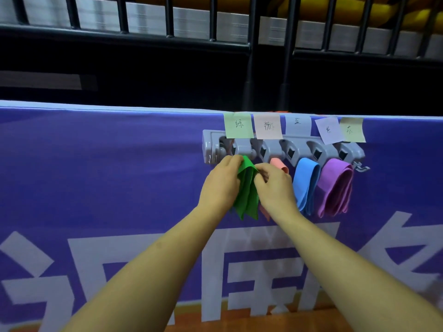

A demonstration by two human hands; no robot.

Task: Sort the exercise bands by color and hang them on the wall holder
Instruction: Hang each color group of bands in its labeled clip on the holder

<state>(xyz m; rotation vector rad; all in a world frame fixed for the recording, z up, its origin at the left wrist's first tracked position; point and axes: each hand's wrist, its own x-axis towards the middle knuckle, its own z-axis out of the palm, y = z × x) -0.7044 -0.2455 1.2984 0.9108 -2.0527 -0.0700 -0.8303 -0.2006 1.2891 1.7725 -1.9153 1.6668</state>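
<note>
A grey wall holder (282, 146) with several clips is fixed to a purple banner. Coloured sticky notes (238, 125) with handwriting sit above the clips. A green band (247, 195) hangs folded under the leftmost clip. My left hand (221, 185) grips its left side near the top, and my right hand (273, 185) pinches its right side. A pink band (279, 165) hangs at the second clip, mostly hidden behind my right hand. A blue band (305, 184) and a purple band (335, 188) hang further right.
An empty hook (362, 167) sticks out at the holder's right end under the last note. The purple banner (96, 176) carries large white characters. Black metal railings (251, 44) stand behind and above the banner's top edge.
</note>
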